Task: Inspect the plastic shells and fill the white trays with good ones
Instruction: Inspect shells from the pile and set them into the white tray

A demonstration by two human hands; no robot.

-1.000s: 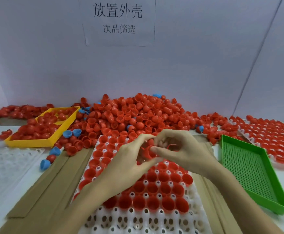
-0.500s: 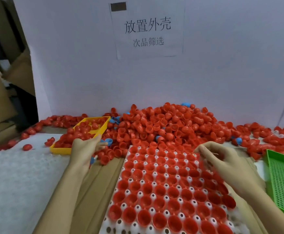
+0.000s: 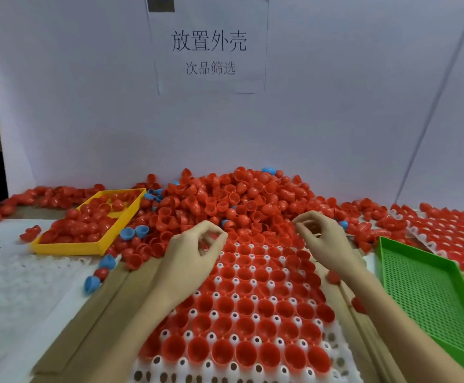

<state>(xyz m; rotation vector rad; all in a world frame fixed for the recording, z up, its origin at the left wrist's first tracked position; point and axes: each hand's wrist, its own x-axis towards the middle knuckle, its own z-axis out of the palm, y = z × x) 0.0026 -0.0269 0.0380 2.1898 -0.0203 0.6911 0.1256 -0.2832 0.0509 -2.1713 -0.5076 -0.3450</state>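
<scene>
A white tray [image 3: 225, 374] lies in front of me, most of its cups filled with red shells [image 3: 253, 297]. Behind it rises a big pile of loose red shells [image 3: 239, 194]. My left hand [image 3: 192, 255] hovers over the tray's far left part, thumb and forefinger curved into a loose ring with no shell seen in them. Over the far right corner, next to the pile, my right hand [image 3: 322, 239] has loosely curled fingers and nothing visible in it.
A yellow tray [image 3: 68, 248] with red shells sits at the left. A green mesh tray [image 3: 429, 294] stands at the right, with another filled white tray [image 3: 460, 233] behind it. Blue shells [image 3: 127, 233] lie scattered. Cardboard strips [image 3: 109, 299] flank the tray.
One second ago both hands held a red shell together. My left hand then went to the yellow tray and has come back over the white tray. My view has swung.
</scene>
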